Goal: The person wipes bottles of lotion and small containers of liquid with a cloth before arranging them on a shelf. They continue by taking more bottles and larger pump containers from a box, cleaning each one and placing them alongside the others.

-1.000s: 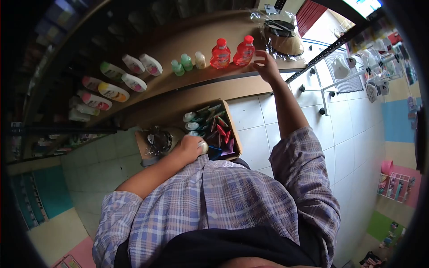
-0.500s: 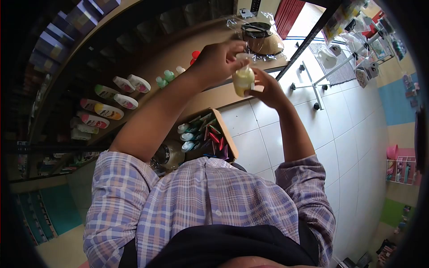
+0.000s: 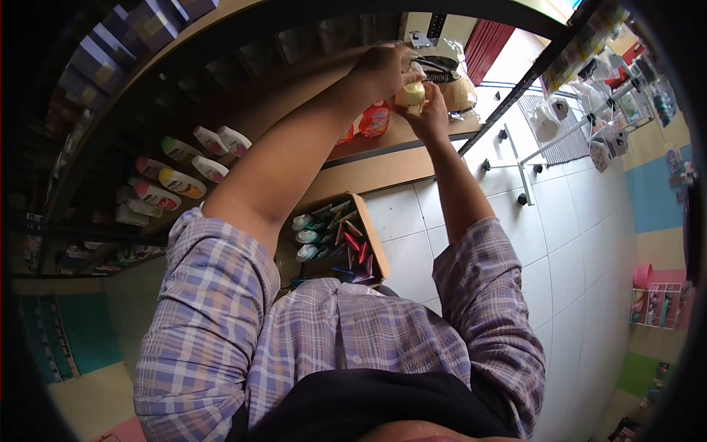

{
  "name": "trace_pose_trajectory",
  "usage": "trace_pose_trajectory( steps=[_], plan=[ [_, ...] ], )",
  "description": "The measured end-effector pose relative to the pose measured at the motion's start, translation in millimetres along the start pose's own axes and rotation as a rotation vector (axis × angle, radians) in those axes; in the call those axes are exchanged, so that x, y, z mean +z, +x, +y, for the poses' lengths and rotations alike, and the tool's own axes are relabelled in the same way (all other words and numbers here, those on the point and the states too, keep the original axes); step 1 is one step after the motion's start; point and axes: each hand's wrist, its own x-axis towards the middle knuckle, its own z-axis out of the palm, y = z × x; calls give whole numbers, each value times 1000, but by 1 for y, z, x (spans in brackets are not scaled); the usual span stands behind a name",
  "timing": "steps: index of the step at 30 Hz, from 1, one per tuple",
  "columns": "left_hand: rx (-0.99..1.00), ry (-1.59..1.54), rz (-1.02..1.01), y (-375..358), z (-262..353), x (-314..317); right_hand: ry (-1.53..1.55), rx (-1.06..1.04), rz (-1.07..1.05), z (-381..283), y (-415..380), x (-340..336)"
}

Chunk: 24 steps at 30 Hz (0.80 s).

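Both my hands are reached out over the wooden shelf, around a pale yellow bottle [image 3: 413, 95]. My right hand [image 3: 431, 116] is closed around the bottle's body from the right. My left hand [image 3: 384, 68] is closed at its top, the fingers bent around the neck or cap, which is mostly hidden. Just below my left wrist stand red bottles [image 3: 375, 119], partly covered by the forearm. Beyond my hands lies a tan item in clear plastic wrap [image 3: 460, 94] with a dark label.
Several shampoo-like bottles [image 3: 180, 183] stand along the shelf [image 3: 383, 177] to the left. Below it, a cardboard box [image 3: 372, 236] holds tubes and red packets. A wheeled metal rack [image 3: 524, 166] stands on the white tiled floor [image 3: 515, 258] at right.
Both hands have moved away from my body, deeper over the shelf, taking the yellow bottle along. Red bottles now show below my left wrist, and the forearm hides the green ones.
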Motion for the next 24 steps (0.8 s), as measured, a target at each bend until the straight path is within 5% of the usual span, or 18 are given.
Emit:
trace_pose_trajectory(
  steps=[2, 10, 12, 16, 24],
  plan=[
    [-56, -133, -337, 11, -6, 11, -85, 117, 13, -6, -3, 4],
    [-38, -20, -426, 11, 0, 39, -208, 163, -66, 9, 4, 14],
    [-48, 22, -415, 7, -5, 46, -93, -100, -185, 26, 10, 11],
    [-99, -87, -433, 9, -12, 41, -120, 95, -459, 33, 28, -5],
    [-54, -23, -552, 17, -16, 27, -267, 6, -567, 16, 42, -17]
  ],
)
